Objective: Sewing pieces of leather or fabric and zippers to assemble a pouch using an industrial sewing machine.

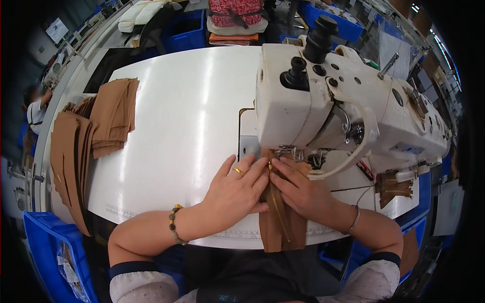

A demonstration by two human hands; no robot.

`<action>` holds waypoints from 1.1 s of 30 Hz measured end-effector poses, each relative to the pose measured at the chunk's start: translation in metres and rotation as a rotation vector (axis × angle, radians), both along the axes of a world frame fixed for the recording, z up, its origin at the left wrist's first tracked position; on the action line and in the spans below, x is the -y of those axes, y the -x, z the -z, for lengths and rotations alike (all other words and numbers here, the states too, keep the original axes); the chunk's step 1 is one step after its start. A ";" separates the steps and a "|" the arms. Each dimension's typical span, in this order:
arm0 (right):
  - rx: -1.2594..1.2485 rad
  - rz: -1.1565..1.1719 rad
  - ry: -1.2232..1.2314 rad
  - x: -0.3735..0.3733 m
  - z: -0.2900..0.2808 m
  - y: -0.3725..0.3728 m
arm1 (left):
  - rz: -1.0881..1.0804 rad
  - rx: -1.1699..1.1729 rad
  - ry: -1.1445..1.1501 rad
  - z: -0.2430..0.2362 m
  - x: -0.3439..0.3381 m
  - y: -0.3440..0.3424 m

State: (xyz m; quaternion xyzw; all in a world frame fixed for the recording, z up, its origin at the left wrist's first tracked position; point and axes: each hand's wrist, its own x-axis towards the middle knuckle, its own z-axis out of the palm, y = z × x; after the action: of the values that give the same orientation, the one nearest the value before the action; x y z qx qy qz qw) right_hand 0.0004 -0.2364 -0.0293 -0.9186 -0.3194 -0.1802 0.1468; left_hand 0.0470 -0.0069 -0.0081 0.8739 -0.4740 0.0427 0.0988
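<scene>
A brown fabric piece [297, 230] with a zipper [275, 202] down its length lies under the head of a white sewing machine [298, 111]; its near end hangs over the table's front edge. My left hand [235, 189] presses the fabric's left side, fingertips at the zipper just in front of the presser area, thumb on the cloth's edge. From the right, my right hand [305, 189] holds the other side, its fingertips meeting the left ones at the zipper. The needle is hidden behind the machine head.
Stacks of brown cut pieces [113, 118] lie on the white table [177, 126] at left. More brown pieces [391, 189] rest right of the machine. Blue bins [55, 252] stand around the table. Behind it sits a red patterned bundle [236, 14]. Another person [36, 108] works far left.
</scene>
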 end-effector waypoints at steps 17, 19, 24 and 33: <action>-0.161 0.018 0.098 0.003 -0.004 0.014 | 0.026 0.092 -0.023 0.000 0.000 0.006; -0.167 0.032 0.119 0.002 -0.006 0.014 | 0.021 0.091 -0.013 0.001 0.000 0.005; -0.179 0.048 0.093 -0.001 -0.009 0.012 | 0.013 0.084 -0.019 0.002 0.000 0.003; -0.216 0.055 0.111 -0.001 -0.011 0.013 | 0.019 0.070 0.010 0.003 0.001 0.001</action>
State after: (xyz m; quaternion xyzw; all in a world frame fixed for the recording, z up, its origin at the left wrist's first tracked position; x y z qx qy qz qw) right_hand -0.0122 -0.2354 -0.0187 -0.9479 -0.2857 -0.0664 0.1244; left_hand 0.0460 -0.0078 -0.0113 0.8669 -0.4851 0.0748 0.0870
